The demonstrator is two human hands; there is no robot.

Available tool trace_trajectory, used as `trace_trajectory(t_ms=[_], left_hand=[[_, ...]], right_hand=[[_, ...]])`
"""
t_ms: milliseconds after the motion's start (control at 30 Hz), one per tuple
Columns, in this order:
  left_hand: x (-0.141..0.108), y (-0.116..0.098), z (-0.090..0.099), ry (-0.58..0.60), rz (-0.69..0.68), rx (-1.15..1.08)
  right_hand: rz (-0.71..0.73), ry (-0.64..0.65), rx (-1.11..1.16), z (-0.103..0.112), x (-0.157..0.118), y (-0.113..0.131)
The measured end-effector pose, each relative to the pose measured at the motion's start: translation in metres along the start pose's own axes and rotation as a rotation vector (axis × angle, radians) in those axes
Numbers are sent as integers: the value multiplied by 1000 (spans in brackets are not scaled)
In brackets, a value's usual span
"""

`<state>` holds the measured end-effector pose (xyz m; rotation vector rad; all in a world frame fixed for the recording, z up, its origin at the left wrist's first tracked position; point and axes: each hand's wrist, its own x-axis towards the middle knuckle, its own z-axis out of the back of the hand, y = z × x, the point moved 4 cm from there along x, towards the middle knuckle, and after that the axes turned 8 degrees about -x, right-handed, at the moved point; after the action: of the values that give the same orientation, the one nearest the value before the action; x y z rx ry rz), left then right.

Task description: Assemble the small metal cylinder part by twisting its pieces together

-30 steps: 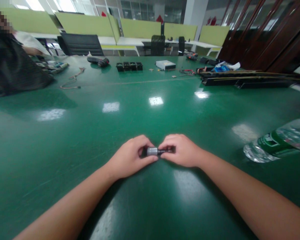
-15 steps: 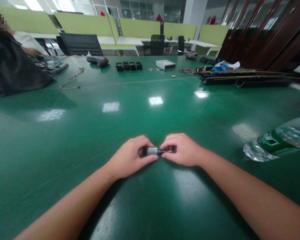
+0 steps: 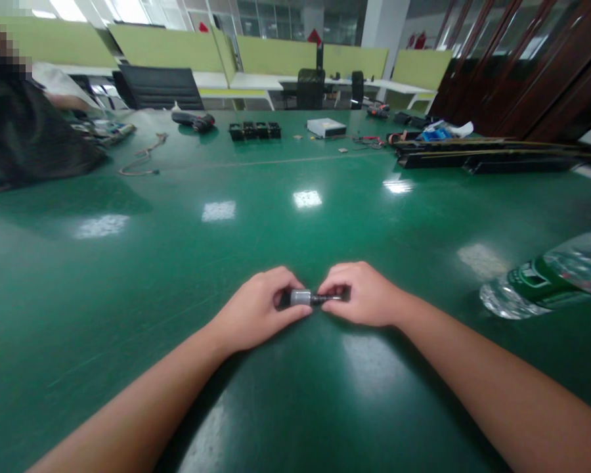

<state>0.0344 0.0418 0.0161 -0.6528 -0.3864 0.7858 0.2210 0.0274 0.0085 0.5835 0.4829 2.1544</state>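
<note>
Near the middle of the green table (image 3: 256, 243), my left hand (image 3: 257, 307) pinches a small grey metal cylinder (image 3: 301, 297) between thumb and fingers. A thin dark rod (image 3: 318, 299), lying level, sticks out of the cylinder's right end. My right hand (image 3: 362, 294) is closed round this rod, thumb below and fingers above. Its far end shows in the hollow of the right hand. The cylinder's left end is partly hidden by my left fingers, and its exact kind is too small to make out.
A clear plastic bottle (image 3: 546, 279) with a green label lies at the right. Farther back are black blocks (image 3: 255, 131), a silver box (image 3: 326, 127), a cable (image 3: 142, 157) and long black rails (image 3: 482, 157). A person in dark clothing (image 3: 29, 138) is at the far left.
My right fingertips have shifted very slightly to the right along the rod. My left hand and the cylinder have stayed nearly in place.
</note>
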Motion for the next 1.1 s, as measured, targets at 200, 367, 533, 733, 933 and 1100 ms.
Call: trace_trajectory(t_ms=[200, 367, 533, 733, 933, 1100], left_hand=[[0, -1, 0, 1, 17, 0], [0, 1, 1, -12, 33, -12], [0, 2, 0, -10, 31, -9], [0, 2, 0, -20, 44, 0], [0, 2, 0, -34, 48, -1], [0, 3, 0, -35, 51, -2]], right_hand=[[-6, 3, 4, 1, 0, -1], [-20, 3, 28, 1, -2, -6], [-23, 2, 30, 2, -2, -8], [-27, -10, 31, 3, -3, -10], [-34, -10, 36, 4, -3, -13], [-44, -9, 31, 5, -3, -14]])
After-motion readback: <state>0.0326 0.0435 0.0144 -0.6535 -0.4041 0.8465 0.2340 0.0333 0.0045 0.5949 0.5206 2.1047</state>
